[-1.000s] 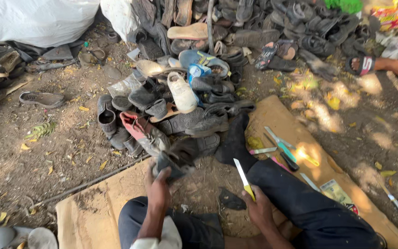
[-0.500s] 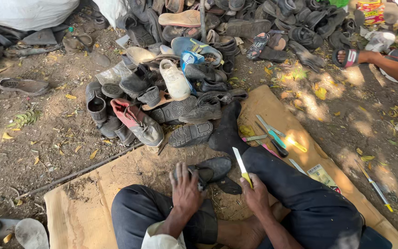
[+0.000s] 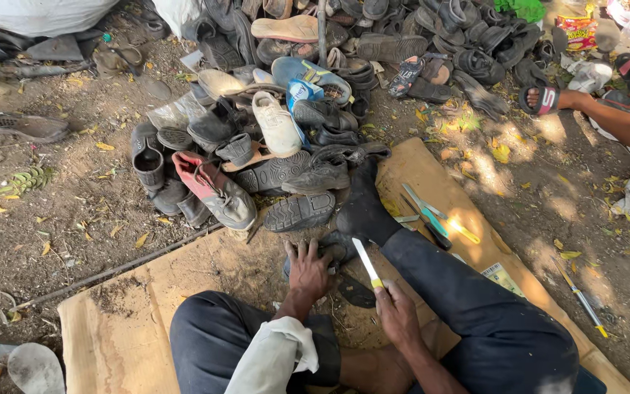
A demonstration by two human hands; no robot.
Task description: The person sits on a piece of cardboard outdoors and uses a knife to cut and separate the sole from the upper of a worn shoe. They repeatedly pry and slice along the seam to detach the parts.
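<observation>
Left hand (image 3: 308, 270) flat on dark shoe (image 3: 337, 248), right hand (image 3: 399, 317) grip closed around knife (image 3: 367, 263)

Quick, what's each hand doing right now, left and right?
Left hand: open, fingers spread, pressing down on a dark worn shoe on the cardboard.
Right hand: closed around a yellow-handled knife, blade up.

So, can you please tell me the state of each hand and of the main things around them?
left hand: palm down, pressing on a dark shoe
dark shoe: lying on the cardboard, partly covered
right hand: closed around the knife handle
knife: held, blade pointing up and away
cardboard sheet: flat on the ground
shoe pile: loose heap, unsorted
</observation>
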